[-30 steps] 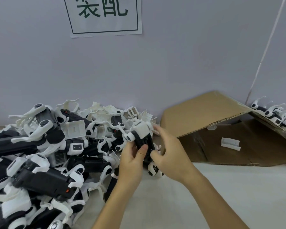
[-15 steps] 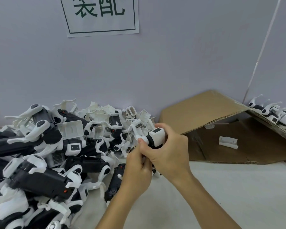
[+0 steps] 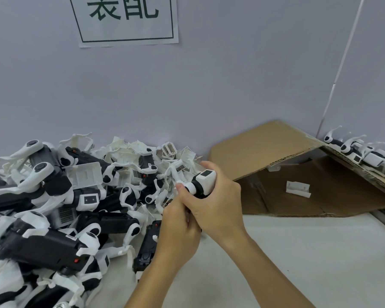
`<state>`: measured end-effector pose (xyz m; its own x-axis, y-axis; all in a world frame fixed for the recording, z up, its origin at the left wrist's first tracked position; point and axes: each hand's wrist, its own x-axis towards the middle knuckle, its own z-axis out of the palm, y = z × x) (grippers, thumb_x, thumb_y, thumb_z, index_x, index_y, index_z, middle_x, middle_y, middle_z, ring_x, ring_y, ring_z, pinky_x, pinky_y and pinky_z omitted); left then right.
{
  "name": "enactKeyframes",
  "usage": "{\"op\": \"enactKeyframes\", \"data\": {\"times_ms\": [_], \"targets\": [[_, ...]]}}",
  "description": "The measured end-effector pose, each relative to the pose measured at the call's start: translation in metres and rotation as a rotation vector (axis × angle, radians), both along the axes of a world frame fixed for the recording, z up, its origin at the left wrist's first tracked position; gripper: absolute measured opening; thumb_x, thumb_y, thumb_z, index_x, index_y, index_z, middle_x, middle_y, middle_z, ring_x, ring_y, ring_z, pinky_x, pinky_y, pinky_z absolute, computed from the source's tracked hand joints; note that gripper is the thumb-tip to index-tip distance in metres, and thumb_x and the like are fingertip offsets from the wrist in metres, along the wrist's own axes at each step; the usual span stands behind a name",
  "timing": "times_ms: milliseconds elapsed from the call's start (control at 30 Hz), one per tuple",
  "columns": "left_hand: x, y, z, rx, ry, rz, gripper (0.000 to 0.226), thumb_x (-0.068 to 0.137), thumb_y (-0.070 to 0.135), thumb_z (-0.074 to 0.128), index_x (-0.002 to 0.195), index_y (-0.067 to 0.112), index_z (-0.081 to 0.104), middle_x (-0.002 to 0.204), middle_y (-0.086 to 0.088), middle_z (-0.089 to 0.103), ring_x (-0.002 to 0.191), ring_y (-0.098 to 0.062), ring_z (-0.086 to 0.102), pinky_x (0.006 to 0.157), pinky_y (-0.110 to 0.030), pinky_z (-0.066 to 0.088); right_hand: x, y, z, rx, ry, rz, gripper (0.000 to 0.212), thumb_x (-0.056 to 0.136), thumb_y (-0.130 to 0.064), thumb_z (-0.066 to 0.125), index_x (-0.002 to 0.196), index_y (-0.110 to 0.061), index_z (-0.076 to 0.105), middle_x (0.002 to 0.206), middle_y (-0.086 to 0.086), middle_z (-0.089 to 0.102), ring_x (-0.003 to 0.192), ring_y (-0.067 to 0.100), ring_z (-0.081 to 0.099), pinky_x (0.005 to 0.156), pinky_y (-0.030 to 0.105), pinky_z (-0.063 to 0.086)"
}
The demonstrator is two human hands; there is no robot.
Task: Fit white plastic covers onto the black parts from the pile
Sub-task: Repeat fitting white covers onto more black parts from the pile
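Note:
A big pile of black parts (image 3: 53,218) mixed with loose white plastic covers (image 3: 85,177) fills the left of the table. Above the pile's right edge, both my hands hold one black part (image 3: 199,190) that carries a white cover (image 3: 207,177) on its upper end. My right hand (image 3: 218,203) grips its body from the right, the thumb near a white knob. My left hand (image 3: 178,232) grips its lower end from below, which is hidden by my fingers.
A flattened cardboard box (image 3: 298,174) lies at the back right with one white cover (image 3: 298,189) on it. Several assembled parts (image 3: 360,155) rest on its raised right flap. A white tabletop (image 3: 298,263) spreads in front; a paper sign (image 3: 125,18) hangs on the wall.
The held part has been turned so its white-covered end points up and right. My right hand has wrapped round it from above, and my left hand has dropped beneath it.

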<state>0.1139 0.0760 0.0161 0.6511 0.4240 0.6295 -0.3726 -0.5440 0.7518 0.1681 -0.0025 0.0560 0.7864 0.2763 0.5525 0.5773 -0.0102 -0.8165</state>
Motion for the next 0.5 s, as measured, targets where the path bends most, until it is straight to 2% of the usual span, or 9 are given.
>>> {"op": "enactKeyframes", "data": {"times_ms": [67,100,200,267,300,367,400,433,500], "targets": [[-0.001,-0.001,0.000,-0.008,0.017,-0.006,0.026,0.081,0.004,0.048,0.094,0.018,0.066,0.076,0.002,0.068,0.067,-0.018,0.063,0.057,-0.041,0.052,0.000,0.000,-0.002,0.026,-0.014,-0.014,0.061,0.067,-0.050,0.082,0.121,-0.030,0.063,0.085,-0.022,0.068,0.085,-0.007,0.066,0.070,0.003,0.048],[-0.001,-0.002,0.002,-0.005,0.019,-0.023,0.028,0.082,0.003,0.048,0.095,0.021,0.066,0.076,0.002,0.069,0.068,-0.018,0.064,0.058,-0.041,0.052,0.000,0.000,-0.003,0.046,-0.024,-0.022,0.057,0.067,-0.047,0.083,0.118,-0.031,0.064,0.083,-0.022,0.069,0.083,-0.007,0.066,0.069,0.002,0.047],[-0.003,-0.004,0.007,0.023,0.001,-0.028,0.044,0.082,0.000,0.046,0.086,0.042,0.061,0.069,0.018,0.065,0.061,-0.002,0.059,0.054,-0.014,0.045,0.000,0.000,-0.002,0.082,-0.020,-0.005,0.051,0.066,-0.044,0.085,0.112,-0.038,0.062,0.090,-0.026,0.068,0.082,-0.006,0.067,0.070,0.004,0.048],[-0.004,-0.003,0.008,-0.004,-0.014,0.029,0.042,0.082,-0.002,0.046,0.089,0.038,0.059,0.071,0.019,0.066,0.063,0.000,0.061,0.056,-0.012,0.046,0.000,-0.001,0.000,0.038,0.034,0.079,0.064,0.063,-0.052,0.082,0.121,-0.037,0.059,0.098,-0.020,0.070,0.095,-0.001,0.068,0.084,0.016,0.055],[-0.004,-0.001,0.007,-0.053,-0.032,0.053,0.041,0.082,-0.003,0.048,0.097,0.033,0.059,0.077,0.017,0.069,0.068,-0.002,0.065,0.060,-0.016,0.051,0.001,-0.002,0.001,0.002,0.070,0.160,0.078,0.061,-0.054,0.082,0.132,-0.034,0.054,0.109,-0.018,0.069,0.104,0.001,0.066,0.091,0.021,0.055],[-0.004,0.001,0.007,-0.238,-0.076,0.049,0.036,0.085,-0.004,0.054,0.111,0.022,0.054,0.092,0.010,0.074,0.082,-0.010,0.072,0.069,-0.027,0.060,0.002,-0.004,0.004,-0.065,0.114,0.326,0.102,0.060,-0.055,0.082,0.148,-0.033,0.037,0.128,-0.024,0.060,0.120,-0.002,0.057,0.101,0.018,0.048],[-0.004,0.002,0.008,-0.336,-0.097,0.038,0.033,0.090,-0.003,0.056,0.113,0.020,0.051,0.098,0.006,0.075,0.087,-0.012,0.073,0.071,-0.027,0.060,0.003,-0.006,0.005,-0.098,0.108,0.368,0.105,0.063,-0.054,0.082,0.152,-0.034,0.030,0.130,-0.031,0.055,0.126,-0.007,0.051,0.103,0.014,0.044],[-0.004,0.003,0.011,-0.415,-0.109,0.048,0.027,0.095,-0.002,0.057,0.113,0.019,0.051,0.101,0.005,0.076,0.090,-0.011,0.073,0.073,-0.025,0.060,0.004,-0.008,0.006,-0.119,0.104,0.378,0.098,0.071,-0.052,0.080,0.153,-0.034,0.028,0.131,-0.034,0.052,0.128,-0.011,0.046,0.105,0.013,0.042],[-0.003,0.006,0.019,-0.548,-0.115,0.110,0.015,0.101,0.007,0.052,0.110,0.018,0.055,0.097,0.011,0.076,0.091,-0.004,0.071,0.073,-0.016,0.055,0.008,-0.010,0.005,-0.103,0.135,0.345,0.059,0.093,-0.040,0.067,0.146,-0.029,0.043,0.131,-0.024,0.057,0.124,-0.010,0.050,0.101,0.017,0.045]]}}
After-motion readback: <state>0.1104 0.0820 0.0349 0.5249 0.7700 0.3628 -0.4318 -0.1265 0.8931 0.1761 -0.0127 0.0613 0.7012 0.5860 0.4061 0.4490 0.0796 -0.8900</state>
